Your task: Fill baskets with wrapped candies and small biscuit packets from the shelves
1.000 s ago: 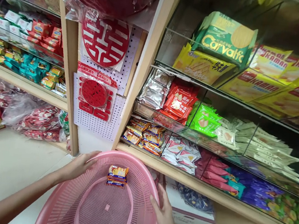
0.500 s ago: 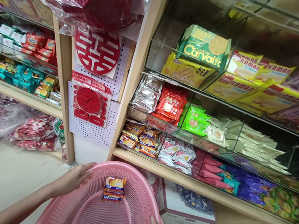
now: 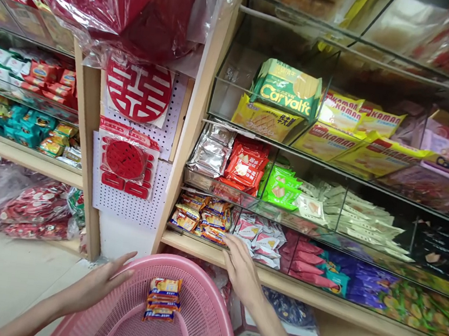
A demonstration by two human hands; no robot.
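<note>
A pink plastic basket (image 3: 222,320) stands below the shelves, with a few orange, white and blue snack packets (image 3: 163,299) lying in it. My left hand (image 3: 101,284) is at the basket's left rim, fingers stretched out and apart, holding nothing; whether it touches the rim I cannot tell. Over the basket's right side, my right hand (image 3: 239,271) reaches up to the lowest shelf edge, empty and with fingers extended. Its fingertips are close to a bin of similar orange packets (image 3: 202,217) and to the white-and-pink packets (image 3: 260,238) beside them.
Clear bins above hold red packets (image 3: 246,162), green packets (image 3: 281,188) and yellow wafer bags (image 3: 326,142). A wooden shelf edge (image 3: 296,283) runs below the bins. A white box (image 3: 270,329) sits underneath. Red paper decorations (image 3: 126,160) hang on a pegboard at left.
My right hand has left the basket's right rim and moved up to the lowest shelf. My left hand's fingers have spread at the left rim. The view has shifted slightly.
</note>
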